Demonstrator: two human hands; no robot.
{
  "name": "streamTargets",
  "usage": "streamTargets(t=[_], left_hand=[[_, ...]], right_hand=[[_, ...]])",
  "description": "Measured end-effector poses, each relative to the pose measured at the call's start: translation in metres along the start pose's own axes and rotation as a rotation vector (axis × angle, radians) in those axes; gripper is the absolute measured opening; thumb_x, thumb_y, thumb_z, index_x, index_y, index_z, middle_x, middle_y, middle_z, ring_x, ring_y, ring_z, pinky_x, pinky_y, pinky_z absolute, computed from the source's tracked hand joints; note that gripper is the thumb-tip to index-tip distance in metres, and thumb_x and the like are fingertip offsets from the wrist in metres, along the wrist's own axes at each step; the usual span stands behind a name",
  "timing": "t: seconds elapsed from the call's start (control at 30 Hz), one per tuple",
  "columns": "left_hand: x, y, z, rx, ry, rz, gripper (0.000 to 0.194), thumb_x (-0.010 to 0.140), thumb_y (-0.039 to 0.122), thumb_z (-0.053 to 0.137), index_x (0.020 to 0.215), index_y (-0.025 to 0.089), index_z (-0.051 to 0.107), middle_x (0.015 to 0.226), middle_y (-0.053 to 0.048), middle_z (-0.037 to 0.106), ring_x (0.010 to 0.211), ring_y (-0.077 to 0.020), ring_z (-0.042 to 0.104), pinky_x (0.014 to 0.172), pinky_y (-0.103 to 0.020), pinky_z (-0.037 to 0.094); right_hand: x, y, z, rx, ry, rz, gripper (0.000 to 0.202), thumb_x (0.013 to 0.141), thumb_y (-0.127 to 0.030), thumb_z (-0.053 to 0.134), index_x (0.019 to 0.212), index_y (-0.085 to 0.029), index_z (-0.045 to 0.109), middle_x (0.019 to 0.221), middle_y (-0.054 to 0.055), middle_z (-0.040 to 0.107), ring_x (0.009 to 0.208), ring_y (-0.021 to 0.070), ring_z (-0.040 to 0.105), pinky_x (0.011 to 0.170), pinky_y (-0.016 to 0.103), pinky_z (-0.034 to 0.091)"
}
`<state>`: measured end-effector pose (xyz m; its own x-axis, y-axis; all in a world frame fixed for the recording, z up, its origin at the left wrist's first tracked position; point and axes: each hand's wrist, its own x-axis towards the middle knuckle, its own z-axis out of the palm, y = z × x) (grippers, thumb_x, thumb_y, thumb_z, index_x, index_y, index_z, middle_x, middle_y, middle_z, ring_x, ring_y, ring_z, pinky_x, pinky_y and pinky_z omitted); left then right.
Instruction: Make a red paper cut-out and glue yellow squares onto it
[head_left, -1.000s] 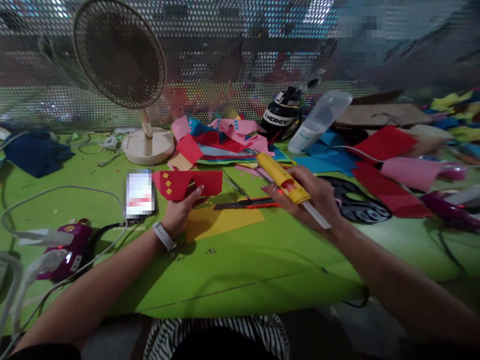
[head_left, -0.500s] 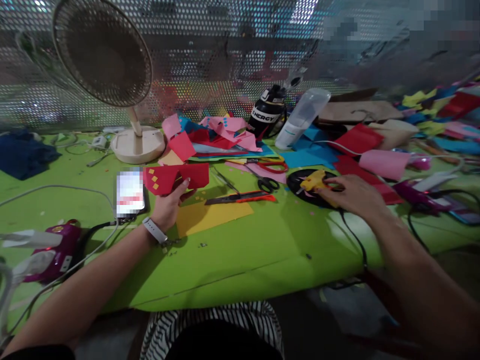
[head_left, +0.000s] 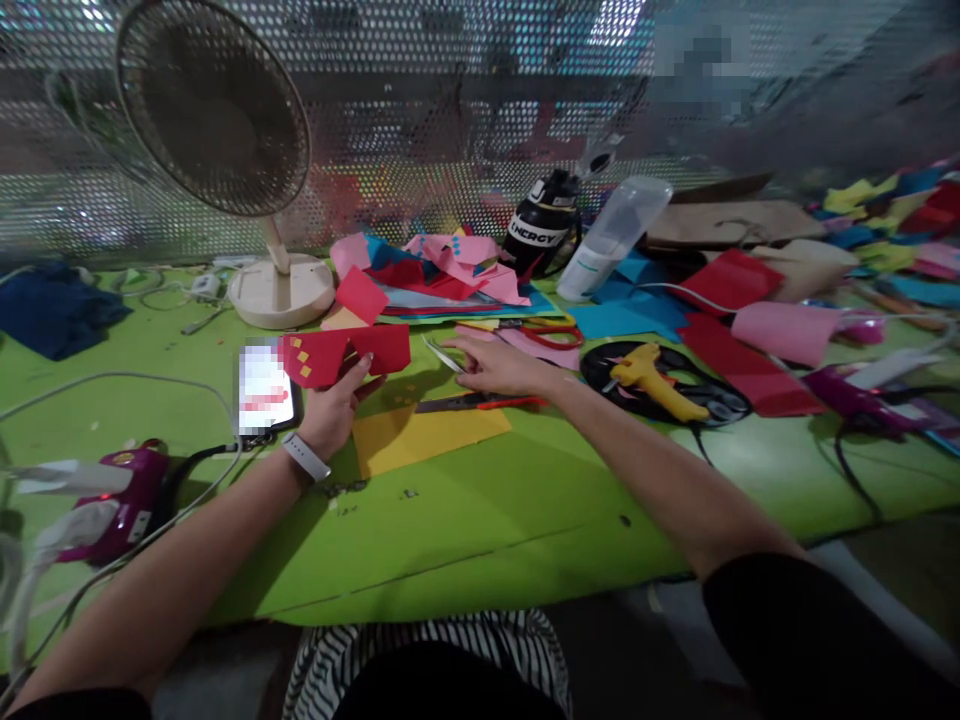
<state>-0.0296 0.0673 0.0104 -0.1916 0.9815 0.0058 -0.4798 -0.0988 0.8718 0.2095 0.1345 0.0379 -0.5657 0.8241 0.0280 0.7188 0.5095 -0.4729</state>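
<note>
My left hand (head_left: 339,400) is closed on a folded red paper piece (head_left: 386,350) with small yellow squares stuck near its left end. To the right, my right hand (head_left: 501,366) has its thumb and forefinger around the tweezers (head_left: 442,353), whose tips point up and left towards the red piece. Below that hand, a utility knife (head_left: 450,404) with an orange handle lies across a yellow paper sheet (head_left: 420,438). Tiny yellow squares (head_left: 405,393) are scattered between the hands. The yellow glue gun (head_left: 660,382) rests untouched on a black dish (head_left: 604,362).
A lit phone (head_left: 264,385) lies beside the red piece. Behind stand a fan (head_left: 281,290), a black bottle (head_left: 536,235) and a clear bottle (head_left: 615,240). Coloured paper scraps (head_left: 457,270) pile up at the back. A purple power strip (head_left: 131,505) and cables lie at left.
My right hand has let go of the glue gun on the black dish and moved left to the tweezers, taking hold of them. My left hand keeps the red paper piece nearly in place.
</note>
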Motion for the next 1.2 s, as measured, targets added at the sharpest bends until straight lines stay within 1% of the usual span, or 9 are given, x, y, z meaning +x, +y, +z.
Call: streamTargets(t=[0.13, 0.23, 0.3, 0.43, 0.57, 0.7, 0.83, 0.97, 1.2], left_hand=[[0.001, -0.002, -0.001, -0.014, 0.012, -0.009, 0.040, 0.062, 0.025, 0.084, 0.098, 0.021, 0.067, 0.113, -0.006, 0.070, 0.106, -0.0244, 0.065, 0.086, -0.039, 0.057], [0.002, -0.003, 0.000, -0.026, 0.023, -0.005, 0.042, 0.061, 0.024, 0.085, 0.099, 0.021, 0.068, 0.110, -0.006, 0.070, 0.106, -0.0253, 0.065, 0.088, -0.040, 0.057], [0.002, -0.003, 0.000, -0.037, 0.030, -0.012, 0.041, 0.061, 0.023, 0.085, 0.099, 0.021, 0.068, 0.107, -0.005, 0.071, 0.106, -0.0254, 0.065, 0.089, -0.041, 0.056], [0.002, -0.003, 0.000, -0.040, 0.036, -0.024, 0.039, 0.061, 0.023, 0.085, 0.095, 0.020, 0.068, 0.105, -0.005, 0.072, 0.105, -0.0249, 0.066, 0.090, -0.041, 0.056], [0.002, -0.003, -0.001, -0.028, 0.040, -0.027, 0.037, 0.061, 0.023, 0.084, 0.093, 0.020, 0.067, 0.108, -0.005, 0.071, 0.108, -0.0266, 0.064, 0.089, -0.041, 0.056], [0.002, -0.003, 0.000, -0.033, 0.043, -0.031, 0.037, 0.061, 0.023, 0.084, 0.093, 0.020, 0.067, 0.109, -0.006, 0.071, 0.110, -0.0279, 0.063, 0.089, -0.041, 0.057], [0.002, -0.004, 0.000, -0.037, 0.041, -0.031, 0.038, 0.060, 0.023, 0.085, 0.095, 0.020, 0.068, 0.111, -0.006, 0.070, 0.109, -0.0271, 0.064, 0.085, -0.038, 0.058], [0.001, -0.004, 0.000, -0.032, 0.046, -0.027, 0.040, 0.061, 0.024, 0.085, 0.097, 0.021, 0.067, 0.112, -0.006, 0.070, 0.108, -0.0269, 0.064, 0.083, -0.038, 0.058], [0.001, -0.006, -0.001, -0.026, 0.015, -0.020, 0.039, 0.063, 0.024, 0.084, 0.098, 0.020, 0.065, 0.113, -0.007, 0.069, 0.111, -0.0289, 0.064, 0.090, -0.045, 0.056]], right_hand=[[-0.004, 0.010, -0.009, 0.540, 0.034, 0.090, 0.038, 0.072, -0.027, 0.063, 0.106, -0.015, 0.072, 0.064, 0.001, 0.069, 0.058, 0.0157, 0.063, 0.060, 0.027, 0.049], [-0.013, 0.011, -0.020, 0.992, 0.045, 0.132, 0.039, 0.073, -0.042, 0.056, 0.096, -0.016, 0.073, 0.082, 0.009, 0.076, 0.080, 0.0238, 0.072, 0.071, 0.034, 0.056], [-0.016, 0.008, -0.023, 1.112, 0.025, 0.095, 0.041, 0.072, -0.044, 0.058, 0.101, -0.017, 0.071, 0.098, 0.010, 0.075, 0.096, 0.0267, 0.070, 0.075, 0.035, 0.056], [-0.014, -0.003, -0.014, 0.954, 0.272, 0.070, 0.029, 0.067, -0.037, 0.075, 0.088, -0.018, 0.069, 0.083, 0.006, 0.075, 0.071, 0.0183, 0.070, 0.058, 0.025, 0.053], [-0.012, -0.012, 0.006, 0.803, 0.573, 0.082, 0.032, 0.073, -0.051, 0.072, 0.077, -0.021, 0.062, 0.054, -0.003, 0.060, 0.044, 0.0114, 0.054, 0.044, 0.024, 0.046], [-0.015, -0.016, 0.015, 0.531, 0.558, -0.022, 0.036, 0.078, -0.055, 0.064, 0.069, -0.020, 0.064, 0.060, 0.001, 0.065, 0.057, 0.0162, 0.063, 0.055, 0.028, 0.052], [-0.018, -0.016, 0.011, 0.326, 0.472, -0.087, 0.029, 0.080, -0.044, 0.065, 0.066, -0.020, 0.071, 0.073, 0.005, 0.074, 0.070, 0.0212, 0.068, 0.065, 0.032, 0.054], [-0.020, -0.016, 0.014, 0.382, 0.407, -0.045, 0.029, 0.081, -0.044, 0.065, 0.073, -0.018, 0.075, 0.071, 0.004, 0.074, 0.064, 0.0209, 0.068, 0.057, 0.030, 0.053], [-0.019, -0.017, 0.038, 0.510, 0.408, -0.054, 0.030, 0.082, -0.049, 0.065, 0.079, -0.021, 0.076, 0.081, 0.004, 0.076, 0.072, 0.0220, 0.071, 0.064, 0.032, 0.057]])
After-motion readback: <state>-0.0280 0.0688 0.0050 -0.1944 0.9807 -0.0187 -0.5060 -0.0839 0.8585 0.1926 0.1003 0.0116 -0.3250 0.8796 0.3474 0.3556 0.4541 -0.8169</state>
